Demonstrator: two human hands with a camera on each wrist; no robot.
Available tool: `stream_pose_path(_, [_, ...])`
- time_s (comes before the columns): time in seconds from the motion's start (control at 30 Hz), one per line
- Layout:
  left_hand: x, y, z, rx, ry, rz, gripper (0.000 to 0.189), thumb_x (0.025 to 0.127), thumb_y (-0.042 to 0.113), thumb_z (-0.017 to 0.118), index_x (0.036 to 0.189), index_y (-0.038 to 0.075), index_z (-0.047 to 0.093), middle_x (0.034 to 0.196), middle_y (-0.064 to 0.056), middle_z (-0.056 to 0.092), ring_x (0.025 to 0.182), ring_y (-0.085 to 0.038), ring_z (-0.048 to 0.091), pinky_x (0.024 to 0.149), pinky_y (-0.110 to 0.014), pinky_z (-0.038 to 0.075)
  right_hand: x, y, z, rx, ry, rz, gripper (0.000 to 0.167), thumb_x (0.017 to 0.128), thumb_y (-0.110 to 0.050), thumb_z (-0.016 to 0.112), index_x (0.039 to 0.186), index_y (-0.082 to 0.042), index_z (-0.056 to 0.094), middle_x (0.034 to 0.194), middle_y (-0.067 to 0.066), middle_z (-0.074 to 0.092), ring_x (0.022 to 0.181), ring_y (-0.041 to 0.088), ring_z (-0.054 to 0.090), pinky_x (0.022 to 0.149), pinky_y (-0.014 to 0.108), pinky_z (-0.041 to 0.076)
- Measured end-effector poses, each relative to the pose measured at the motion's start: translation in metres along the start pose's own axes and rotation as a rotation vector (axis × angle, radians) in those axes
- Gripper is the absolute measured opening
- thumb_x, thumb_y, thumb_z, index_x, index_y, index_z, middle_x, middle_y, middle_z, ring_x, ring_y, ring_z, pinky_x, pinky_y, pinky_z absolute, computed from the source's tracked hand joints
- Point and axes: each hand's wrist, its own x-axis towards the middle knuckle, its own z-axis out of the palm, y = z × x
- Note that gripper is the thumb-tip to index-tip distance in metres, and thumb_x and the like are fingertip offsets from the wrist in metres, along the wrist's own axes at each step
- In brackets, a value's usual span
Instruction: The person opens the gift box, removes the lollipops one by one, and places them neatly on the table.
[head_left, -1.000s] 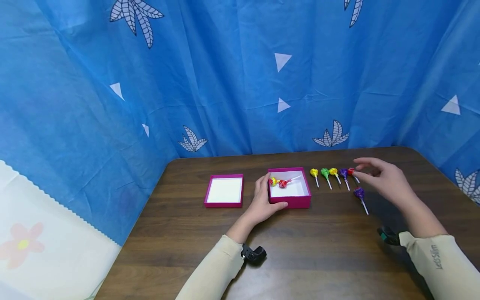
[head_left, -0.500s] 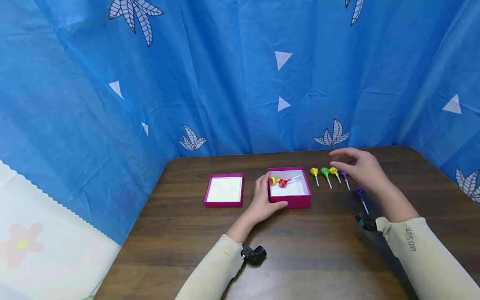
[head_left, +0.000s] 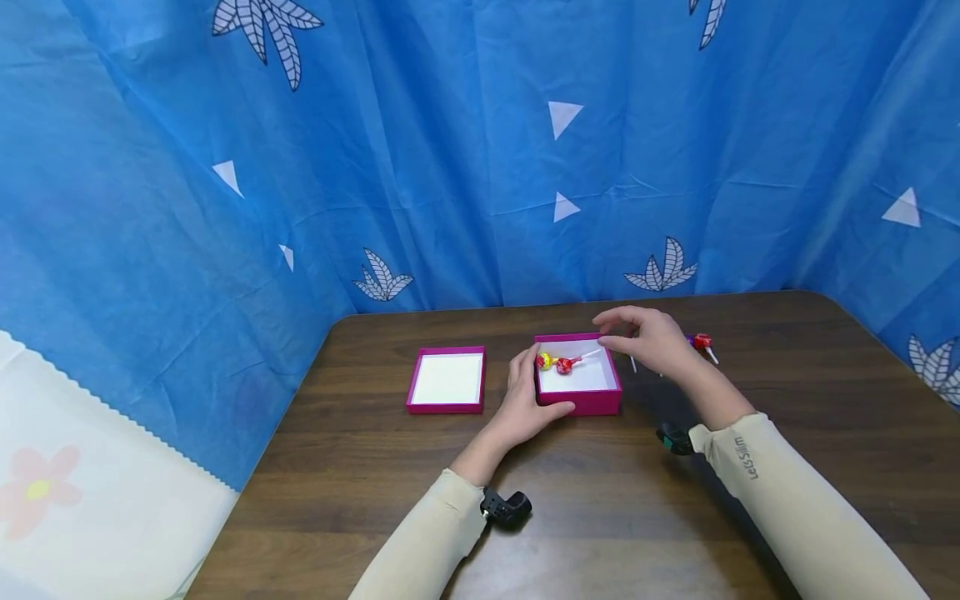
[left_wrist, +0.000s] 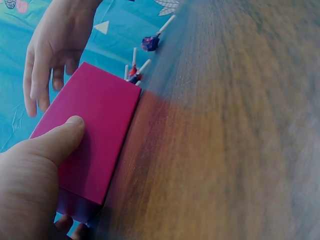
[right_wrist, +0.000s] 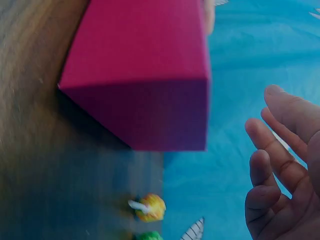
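Observation:
My left hand (head_left: 517, 404) grips the left front corner of a magenta box (head_left: 596, 403), its thumb along the front wall. Inside the box, a yellow lollipop (head_left: 544, 361) and a red lollipop (head_left: 565, 366) lie at the left. Over the box's back right edge hovers my right hand (head_left: 648, 337); in the right wrist view its fingers (right_wrist: 272, 145) are loosely bent and hold nothing. Behind this hand, another red lollipop (head_left: 702, 342) shows on the table. A second yellow lollipop (right_wrist: 150, 207) lies beside the box in the right wrist view, with a green one (right_wrist: 149, 236) below it.
A shallow magenta lid (head_left: 447, 381) with a white inside lies left of the box on the wooden table (head_left: 360, 467). A purple lollipop (left_wrist: 150, 43) shows in the left wrist view. A blue curtain (head_left: 465, 167) hangs behind the table.
My right hand has moved left, from above the red lollipop at the row's right end to the box's right edge. The left hand and the box have stayed in place.

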Motion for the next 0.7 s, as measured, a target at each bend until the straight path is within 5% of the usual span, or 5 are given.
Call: stream_pose_path(0.7, [-0.001,-0.002,-0.002,0.014,-0.005,0.005,0.106,0.085,0.041,0.078,0.16,0.027,0.005,0.162,-0.003,0.013,0.148,-0.025,0.024,0.116,-0.052,0.039,0.018,-0.007,0.04,-0.031,-0.12,0.004,0.036,0.087,-0.025,0.078,0.123,-0.02,0.071,0.123,0.009,0.07,0.098,0.023,0.06,0.082,0.035,0.058])
